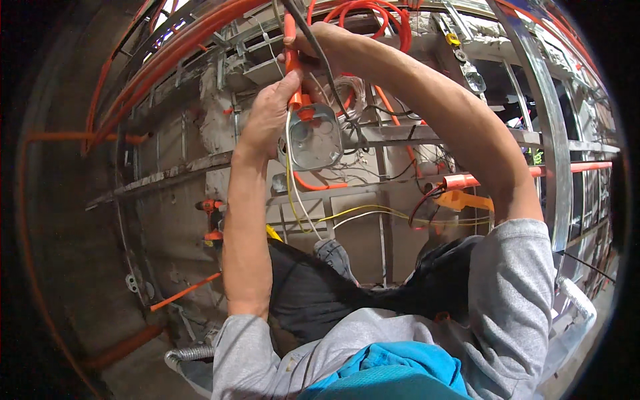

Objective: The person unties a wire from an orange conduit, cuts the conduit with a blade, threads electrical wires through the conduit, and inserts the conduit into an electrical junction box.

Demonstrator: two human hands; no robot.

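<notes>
A length of orange conduit (pixel 292 61) stands in front of me at the top. My left hand (pixel 270 110) is closed around its lower part, thumb lying along the pipe. Higher up, my right hand (pixel 312 41) wraps the same conduit; most of its fingers are hidden behind the wrist. Just below the hands sits a square metal junction box (pixel 317 148), with a short orange fitting (pixel 306 112) at its upper edge. A white wire (pixel 300 199) and a yellow wire (pixel 290 189) hang from near the conduit's lower end. A black cable (pixel 322 55) crosses close by my right hand.
A cordless drill (pixel 212 219) lies at left. Metal studs (pixel 555 133) rise at right, crossed by an orange conduit run (pixel 590 167). An orange-yellow tool (pixel 461 201) lies near my right arm. Coiled orange tubing (pixel 400 30) and a yellow tape measure (pixel 454 40) are farther off.
</notes>
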